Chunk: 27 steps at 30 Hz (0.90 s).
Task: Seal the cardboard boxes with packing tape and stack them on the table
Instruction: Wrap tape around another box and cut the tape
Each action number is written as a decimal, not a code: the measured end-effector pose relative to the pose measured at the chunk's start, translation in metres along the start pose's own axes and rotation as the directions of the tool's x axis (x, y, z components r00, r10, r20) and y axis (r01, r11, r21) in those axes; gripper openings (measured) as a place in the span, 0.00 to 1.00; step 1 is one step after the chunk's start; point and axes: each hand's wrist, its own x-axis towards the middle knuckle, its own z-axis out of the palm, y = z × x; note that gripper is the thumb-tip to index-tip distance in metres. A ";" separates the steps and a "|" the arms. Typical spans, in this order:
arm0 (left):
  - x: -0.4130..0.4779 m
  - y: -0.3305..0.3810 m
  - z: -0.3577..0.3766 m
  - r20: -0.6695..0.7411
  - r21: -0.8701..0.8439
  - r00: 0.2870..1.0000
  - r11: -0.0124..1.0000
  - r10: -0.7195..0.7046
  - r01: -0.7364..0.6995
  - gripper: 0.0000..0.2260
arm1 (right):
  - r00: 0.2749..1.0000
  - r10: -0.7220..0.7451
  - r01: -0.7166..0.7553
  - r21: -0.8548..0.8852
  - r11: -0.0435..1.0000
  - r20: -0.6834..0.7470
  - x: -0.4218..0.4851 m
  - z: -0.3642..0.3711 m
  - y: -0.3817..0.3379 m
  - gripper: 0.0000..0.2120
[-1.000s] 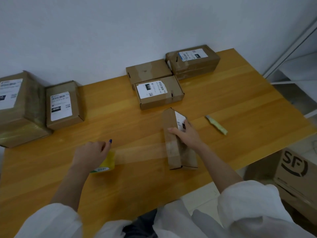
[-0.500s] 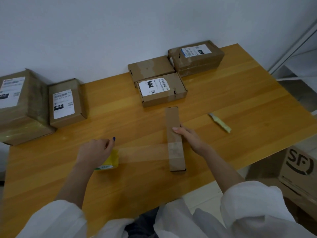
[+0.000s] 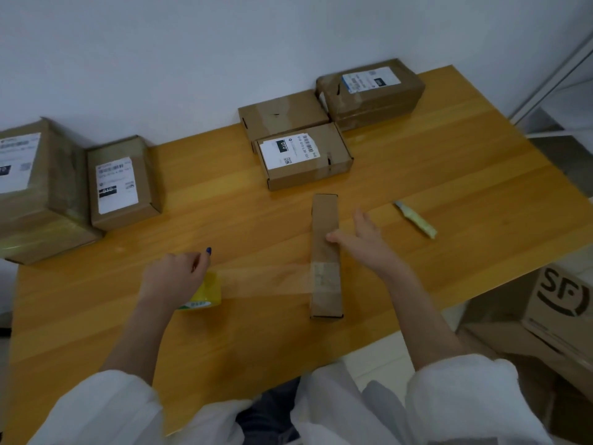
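A narrow cardboard box (image 3: 324,220) stands on its thin edge in the middle of the wooden table (image 3: 449,175). A clear strip of tape (image 3: 266,279) runs from its near part leftward to a yellow tape roll (image 3: 205,293). My left hand (image 3: 175,277) grips that roll on the table. My right hand (image 3: 361,239) hovers just right of the box with fingers straight, its thumb over the box's top edge. Whether the thumb touches the box is unclear.
Two labelled boxes (image 3: 120,184) (image 3: 29,187) sit at the far left. Three more boxes (image 3: 305,155) (image 3: 284,115) (image 3: 372,88) lie at the back centre. A pale green utility knife (image 3: 415,218) lies right of my hand. A printed carton (image 3: 561,303) stands on the floor at right.
The box went from tilted under my right hand to standing on its thin edge. My right hand has let go and opened beside it. The left hand still holds the roll.
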 end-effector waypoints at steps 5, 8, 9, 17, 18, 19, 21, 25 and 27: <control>0.000 0.003 -0.002 -0.007 0.055 1.000 0.998 0.029 -0.029 0.22 | 0.909 -0.237 0.105 -0.361 0.926 -0.342 -0.030 0.057 -0.030 0.37; -0.002 0.005 -0.002 -0.020 0.022 1.000 1.000 -0.001 0.001 0.23 | 0.893 -0.228 -0.010 -0.521 0.853 -0.389 -0.023 0.073 -0.019 0.38; -0.003 0.005 -0.002 -0.025 0.020 1.000 1.000 -0.012 0.012 0.23 | 0.886 -0.230 -0.018 -0.527 0.850 -0.402 -0.020 0.074 -0.018 0.38; -0.004 0.003 -0.001 -0.030 -0.003 0.999 1.000 -0.010 0.010 0.23 | 0.882 -0.270 0.027 -0.529 0.848 -0.387 -0.020 0.073 -0.016 0.40; -0.004 0.003 -0.001 -0.025 -0.001 1.000 1.000 -0.011 0.011 0.23 | 0.886 -0.269 0.043 -0.512 0.858 -0.377 -0.020 0.071 -0.015 0.40; -0.004 0.004 -0.002 -0.022 -0.001 1.000 1.000 -0.012 0.012 0.23 | 0.891 -0.268 0.063 -0.486 0.872 -0.365 -0.019 0.069 -0.014 0.39; -0.005 0.008 -0.002 -0.029 -0.006 1.000 1.000 -0.007 0.007 0.24 | 0.894 -0.288 0.132 -0.412 0.901 -0.343 -0.016 0.061 -0.010 0.38; -0.005 0.017 -0.001 -0.056 -0.080 0.998 0.997 0.017 -0.022 0.23 | 0.929 -0.276 0.227 -0.209 0.951 -0.248 -0.007 0.038 -0.002 0.37; -0.004 0.021 0.000 -0.037 -0.170 0.999 0.985 0.011 -0.017 0.23 | 0.951 -0.207 0.196 -0.070 0.978 -0.228 -0.004 0.027 0.001 0.36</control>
